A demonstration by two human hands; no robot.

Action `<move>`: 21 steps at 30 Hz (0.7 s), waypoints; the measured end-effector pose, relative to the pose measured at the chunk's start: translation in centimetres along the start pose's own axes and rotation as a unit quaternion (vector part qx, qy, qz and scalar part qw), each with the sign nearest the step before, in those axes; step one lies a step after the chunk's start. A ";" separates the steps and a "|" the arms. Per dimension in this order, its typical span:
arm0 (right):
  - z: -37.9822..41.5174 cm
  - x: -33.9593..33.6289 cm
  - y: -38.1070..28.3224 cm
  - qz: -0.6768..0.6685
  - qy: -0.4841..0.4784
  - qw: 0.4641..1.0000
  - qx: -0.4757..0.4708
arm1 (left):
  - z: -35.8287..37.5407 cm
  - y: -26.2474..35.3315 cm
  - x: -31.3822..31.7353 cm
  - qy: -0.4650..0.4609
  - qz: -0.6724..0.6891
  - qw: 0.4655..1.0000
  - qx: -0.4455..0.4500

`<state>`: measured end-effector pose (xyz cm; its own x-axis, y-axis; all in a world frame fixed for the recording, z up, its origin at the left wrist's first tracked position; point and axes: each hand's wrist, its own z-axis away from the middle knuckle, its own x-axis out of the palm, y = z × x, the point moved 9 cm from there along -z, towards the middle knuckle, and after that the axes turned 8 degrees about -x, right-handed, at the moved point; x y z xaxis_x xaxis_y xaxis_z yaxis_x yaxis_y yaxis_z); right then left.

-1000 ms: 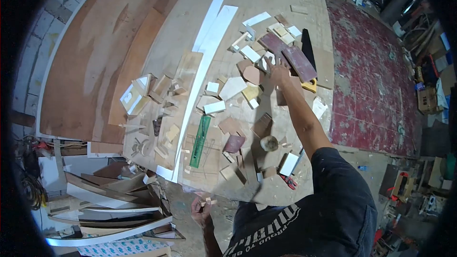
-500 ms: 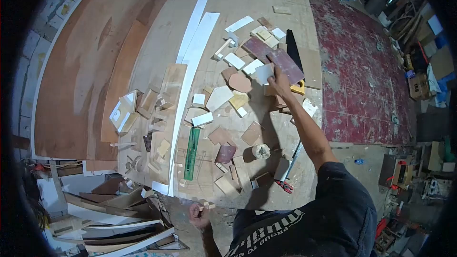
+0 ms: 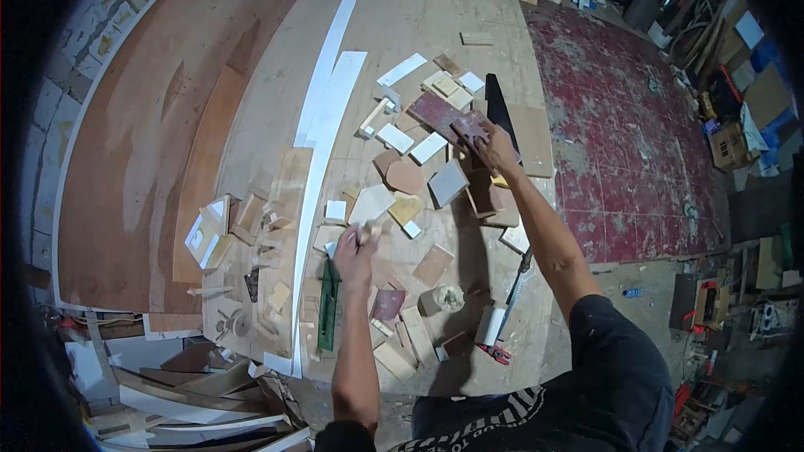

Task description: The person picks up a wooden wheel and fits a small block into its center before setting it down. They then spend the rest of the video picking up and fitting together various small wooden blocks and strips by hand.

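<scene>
- Right hand (image 3: 496, 146) far out, fingers grasping dark reddish-brown board piece (image 3: 456, 121), long axis running up-left from it
- Left hand (image 3: 356, 247) nearer, clenched on small pale wood bit (image 3: 368, 234)

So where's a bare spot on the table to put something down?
The far end of the table is bare, between the white strip and the small block. Around both hands the wood scraps lie crowded.

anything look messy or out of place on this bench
Yes. Dozens of wood offcuts lie scattered at all angles over the workbench, some overlapping. The left hand holds a small piece above them; the right hand presses on a reddish board. Nothing looks spilled or broken.
</scene>
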<state>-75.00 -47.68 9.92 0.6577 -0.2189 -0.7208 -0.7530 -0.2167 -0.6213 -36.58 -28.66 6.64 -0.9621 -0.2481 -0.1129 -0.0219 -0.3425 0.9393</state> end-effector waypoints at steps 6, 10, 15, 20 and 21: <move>-7.1 2.4 3.3 0.055 -0.022 0.998 0.011 | -9.4 -2.5 5.7 -0.037 0.211 0.971 -0.103; -10.8 6.9 4.6 0.082 -0.037 0.996 -0.017 | -10.6 -4.5 5.0 -0.019 0.252 0.959 -0.128; -14.7 10.5 5.5 0.060 0.016 0.997 -0.045 | -10.6 -5.1 4.9 -0.033 0.290 0.948 -0.128; -16.6 12.1 6.5 0.103 -0.045 0.994 -0.012 | -10.4 -4.8 5.0 -0.035 0.277 0.951 -0.136; -16.8 11.9 6.9 0.118 -0.010 0.993 0.014 | -10.5 -4.9 5.0 -0.037 0.270 0.952 -0.138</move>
<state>-72.02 -67.79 2.23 0.4632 -0.2403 -0.8531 -0.8862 -0.1345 -0.4433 -38.46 -37.71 -1.91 -0.8294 -0.3947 0.3955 0.5444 -0.4114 0.7311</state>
